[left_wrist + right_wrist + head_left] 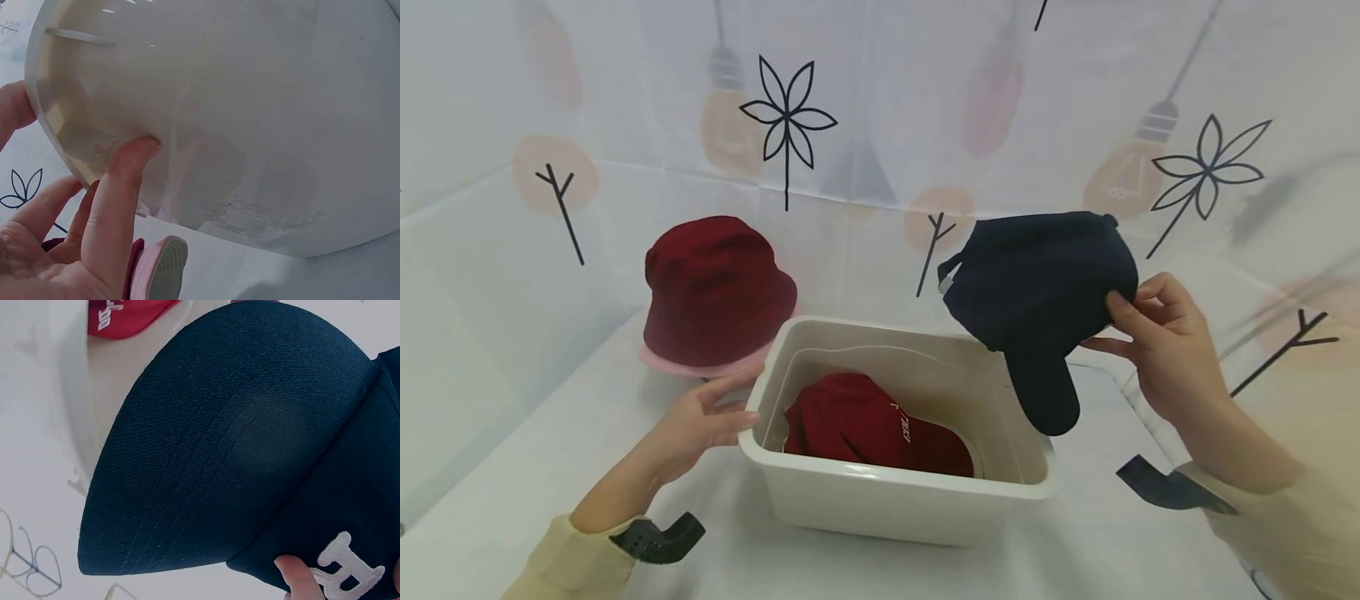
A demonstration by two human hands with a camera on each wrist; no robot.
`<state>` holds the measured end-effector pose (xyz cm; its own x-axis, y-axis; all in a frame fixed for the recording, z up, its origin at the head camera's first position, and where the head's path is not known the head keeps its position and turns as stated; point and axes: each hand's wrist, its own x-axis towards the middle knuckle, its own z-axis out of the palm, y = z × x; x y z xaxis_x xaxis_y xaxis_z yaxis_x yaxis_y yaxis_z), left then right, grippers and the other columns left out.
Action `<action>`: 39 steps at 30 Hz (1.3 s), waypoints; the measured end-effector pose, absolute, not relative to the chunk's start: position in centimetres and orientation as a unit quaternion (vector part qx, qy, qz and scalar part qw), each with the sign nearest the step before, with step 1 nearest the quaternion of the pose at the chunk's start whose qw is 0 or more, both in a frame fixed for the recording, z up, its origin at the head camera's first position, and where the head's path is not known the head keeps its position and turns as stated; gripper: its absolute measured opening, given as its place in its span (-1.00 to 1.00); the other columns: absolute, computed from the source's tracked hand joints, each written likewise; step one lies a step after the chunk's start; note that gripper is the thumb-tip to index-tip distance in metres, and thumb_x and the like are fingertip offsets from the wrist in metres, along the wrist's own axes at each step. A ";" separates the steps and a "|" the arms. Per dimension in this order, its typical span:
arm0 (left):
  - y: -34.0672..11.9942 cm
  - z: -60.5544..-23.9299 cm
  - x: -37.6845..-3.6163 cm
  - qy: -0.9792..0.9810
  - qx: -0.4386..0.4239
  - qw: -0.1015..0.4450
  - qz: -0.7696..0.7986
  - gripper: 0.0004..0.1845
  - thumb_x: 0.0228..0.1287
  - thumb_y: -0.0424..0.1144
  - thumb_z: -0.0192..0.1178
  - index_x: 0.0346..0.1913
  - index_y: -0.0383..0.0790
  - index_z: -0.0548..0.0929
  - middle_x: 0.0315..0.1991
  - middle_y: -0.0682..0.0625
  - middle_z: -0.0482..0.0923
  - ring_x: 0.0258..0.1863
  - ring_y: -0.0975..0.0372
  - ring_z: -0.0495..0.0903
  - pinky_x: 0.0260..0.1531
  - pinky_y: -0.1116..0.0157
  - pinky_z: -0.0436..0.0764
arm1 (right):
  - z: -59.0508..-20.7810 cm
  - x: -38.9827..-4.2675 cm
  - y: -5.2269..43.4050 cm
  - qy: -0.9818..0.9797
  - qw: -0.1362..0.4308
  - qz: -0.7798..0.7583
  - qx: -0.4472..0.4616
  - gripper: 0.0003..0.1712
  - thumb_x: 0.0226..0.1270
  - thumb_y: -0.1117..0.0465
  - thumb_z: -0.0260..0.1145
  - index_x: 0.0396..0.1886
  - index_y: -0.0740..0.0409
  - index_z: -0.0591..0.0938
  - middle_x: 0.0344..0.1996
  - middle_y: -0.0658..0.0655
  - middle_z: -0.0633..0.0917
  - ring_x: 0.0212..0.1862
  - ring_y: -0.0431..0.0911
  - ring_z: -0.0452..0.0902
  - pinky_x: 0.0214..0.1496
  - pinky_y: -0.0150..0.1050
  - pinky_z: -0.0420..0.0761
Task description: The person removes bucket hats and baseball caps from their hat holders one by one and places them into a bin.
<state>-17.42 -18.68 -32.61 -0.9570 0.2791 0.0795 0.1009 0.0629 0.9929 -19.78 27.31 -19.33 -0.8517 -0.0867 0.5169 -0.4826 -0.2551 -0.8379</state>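
A navy baseball cap (1037, 275) hangs above the right end of a cream plastic bin (880, 508), its brim pointing down. My right hand (1172, 350) pinches the cap's crown; in the right wrist view a thumb lies beside the white embroidered letter (350, 569) on the cap (237, 444). Inside the bin lies a dark red baseball cap (865, 425) with white lettering. My left hand (700, 421) grips the bin's left rim, and the left wrist view shows the thumb (119, 200) against the bin wall (250, 125).
Behind the bin's left side, a dark red bucket hat (715, 292) sits over a pink hat (673, 362) on the white table (700, 517). A white cloth backdrop (865, 108) printed with flowers and bulbs hangs behind.
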 end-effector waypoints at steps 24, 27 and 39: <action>-18.8 -32.6 -17.5 0.712 0.140 0.066 0.685 -0.21 0.17 -0.33 0.26 0.41 -0.33 0.11 0.36 -0.30 0.10 0.15 0.02 0.41 -0.13 0.15 0.56 | -20.6 -21.8 21.7 -0.703 0.059 0.650 0.283 -0.80 0.34 0.45 0.11 -0.42 0.11 0.38 -0.32 0.09 0.52 -0.24 -0.15 0.58 -0.30 -0.22 0.63; -18.8 -32.6 -17.5 0.711 0.137 0.066 0.686 -0.22 0.16 -0.34 0.26 0.41 -0.33 0.12 0.35 -0.29 0.11 0.14 0.05 0.43 -0.15 0.16 0.57 | -20.9 -22.4 21.3 -0.723 0.039 0.623 0.297 -0.79 0.33 0.46 0.11 -0.44 0.12 0.38 -0.40 0.08 0.50 -0.30 -0.16 0.58 -0.32 -0.22 0.63; -18.8 -32.5 -17.4 0.709 0.135 0.068 0.688 -0.20 0.15 -0.34 0.27 0.40 -0.36 0.10 0.35 -0.32 0.10 0.12 0.10 0.44 -0.15 0.18 0.56 | -21.8 -24.7 19.6 -0.803 -0.059 0.502 0.316 -0.81 0.33 0.41 0.14 -0.42 0.27 0.29 -0.06 0.26 0.49 -0.20 -0.05 0.58 -0.23 -0.15 0.62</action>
